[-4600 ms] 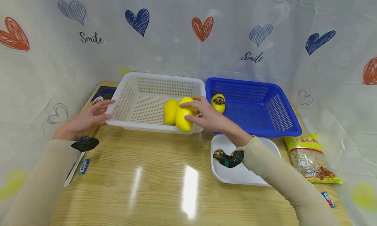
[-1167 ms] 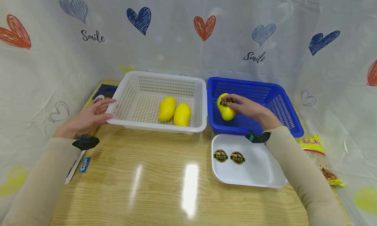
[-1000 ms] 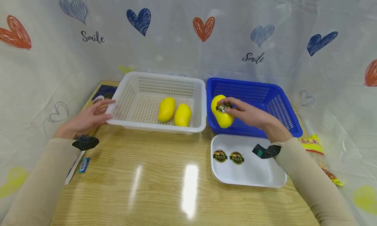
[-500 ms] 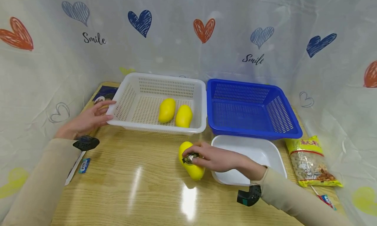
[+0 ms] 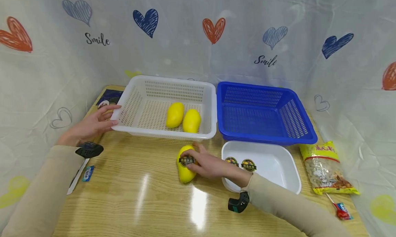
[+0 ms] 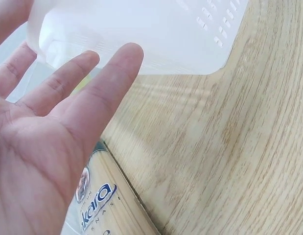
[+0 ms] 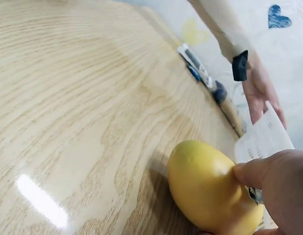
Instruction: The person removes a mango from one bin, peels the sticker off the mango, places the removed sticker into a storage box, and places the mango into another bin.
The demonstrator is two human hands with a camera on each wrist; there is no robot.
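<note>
A yellow mango (image 5: 185, 175) with a black-and-gold label is over the table in front of the white basket (image 5: 167, 133). My right hand (image 5: 210, 164) grips it from the right, fingers and thumb at the label; in the right wrist view, the mango (image 7: 205, 186) shows close to the wood grain. My left hand (image 5: 89, 125) touches the white basket's left rim, its extended fingers (image 6: 87, 93) beside the outer wall in the left wrist view. Two more mangoes, one at the left (image 5: 175, 115) and one at the right (image 5: 191, 121), lie inside that basket.
A blue basket (image 5: 266, 139) stands at the back right. Before it sits a white tray (image 5: 275, 168) with two round labels. A pasta bag (image 5: 328, 168) and a red lollipop (image 5: 342, 214) lie at the right edge; a small blue packet (image 5: 88, 173) lies at the left.
My right hand first leaves a mango in the white basket, then takes the labelled mango out of the blue basket and brings it left and forward over the table. My left hand stays at the rim.
</note>
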